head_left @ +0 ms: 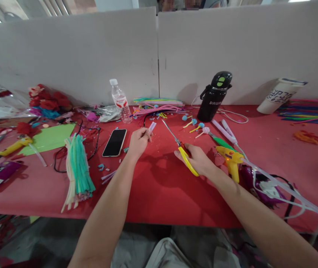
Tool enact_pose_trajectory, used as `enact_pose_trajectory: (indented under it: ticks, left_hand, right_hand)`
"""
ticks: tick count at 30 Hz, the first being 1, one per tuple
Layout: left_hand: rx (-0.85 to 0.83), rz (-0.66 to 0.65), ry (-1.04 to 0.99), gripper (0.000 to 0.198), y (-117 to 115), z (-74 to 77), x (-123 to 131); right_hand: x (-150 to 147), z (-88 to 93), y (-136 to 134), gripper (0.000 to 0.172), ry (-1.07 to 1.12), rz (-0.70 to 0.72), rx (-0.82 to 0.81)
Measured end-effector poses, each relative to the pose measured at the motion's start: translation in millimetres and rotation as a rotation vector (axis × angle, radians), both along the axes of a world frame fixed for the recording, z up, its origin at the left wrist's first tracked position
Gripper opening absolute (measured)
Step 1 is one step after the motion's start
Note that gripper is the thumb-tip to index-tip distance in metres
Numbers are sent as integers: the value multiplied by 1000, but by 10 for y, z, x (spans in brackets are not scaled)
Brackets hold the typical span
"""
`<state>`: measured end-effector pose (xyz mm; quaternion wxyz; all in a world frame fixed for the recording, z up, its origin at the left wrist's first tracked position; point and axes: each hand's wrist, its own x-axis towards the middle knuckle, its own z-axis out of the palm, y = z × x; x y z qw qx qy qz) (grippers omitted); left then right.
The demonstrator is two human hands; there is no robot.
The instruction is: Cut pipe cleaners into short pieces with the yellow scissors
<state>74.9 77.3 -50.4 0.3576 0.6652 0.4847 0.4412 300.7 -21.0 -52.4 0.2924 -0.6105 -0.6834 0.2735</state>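
Note:
Between the fingertips of my left hand (140, 141) are short lilac pipe cleaner pieces (152, 126), their ends sticking out to the upper right. My right hand (198, 158) is closed round yellow-handled scissors (186, 160). The scissor blades point up and left, toward the lilac pieces but apart from them, and look closed or nearly so. Several small pompom-like flowers (200, 125) on short stems lie beyond my right hand. More lilac strips (108, 176) rest on the red table, partly behind my left forearm.
A phone (114, 143) and a bundle of green and cream pipe cleaners (80, 167) lie to the left. A yellow glue gun (233, 160) with a trailing cord sits by my right forearm. A water bottle (121, 102) and a black flask (215, 97) stand before the grey partition (92, 56).

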Motion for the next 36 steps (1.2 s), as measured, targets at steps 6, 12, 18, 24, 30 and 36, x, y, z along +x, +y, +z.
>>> enact_pose_trajectory:
  ticks: [6, 12, 18, 24, 30, 36]
  left_hand:
    - [8, -12, -10, 27, -11, 16, 5]
    - [39, -12, -37, 26, -31, 31, 10]
    - [74, -39, -10, 27, -64, 43, 27]
    - [119, -75, 56, 27, -86, 19, 68]
    - [122, -97, 72, 29, -91, 1, 85]
    - [138, -103, 119, 32, -113, 43, 86]
  right_hand:
    - [5, -25, 2, 32, -38, 25, 35]
    - [-10, -26, 14, 33, -119, 15, 52]
    - [3, -52, 28, 36, -160, 25, 76]
    - [-4, -70, 29, 39, -124, 37, 75]
    - [-6, -95, 26, 40, -114, 45, 81]
    - [5, -105, 42, 42, -116, 38, 80]
